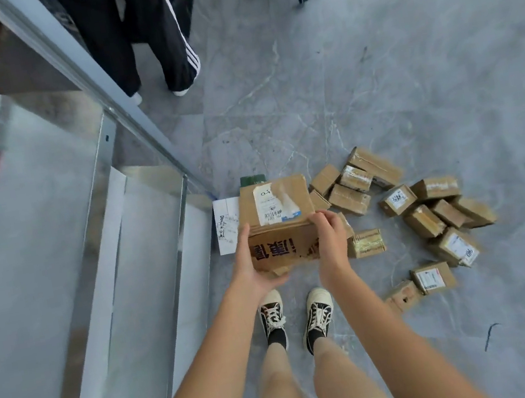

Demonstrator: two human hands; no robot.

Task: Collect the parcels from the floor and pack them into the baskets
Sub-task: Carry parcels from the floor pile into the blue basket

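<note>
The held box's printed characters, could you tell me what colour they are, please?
Dark red on brown cardboard, on the box; the head view shows it.

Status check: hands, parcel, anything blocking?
Left hand and right hand both grip one large cardboard parcel. Small parcels scattered on floor. No basket in view.

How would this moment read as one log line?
left hand: grips box | right hand: grips box | parcels: on floor

We look steeply down from head height, wide-angled, onto the grey marbled stone floor [372,76] close below.
</note>
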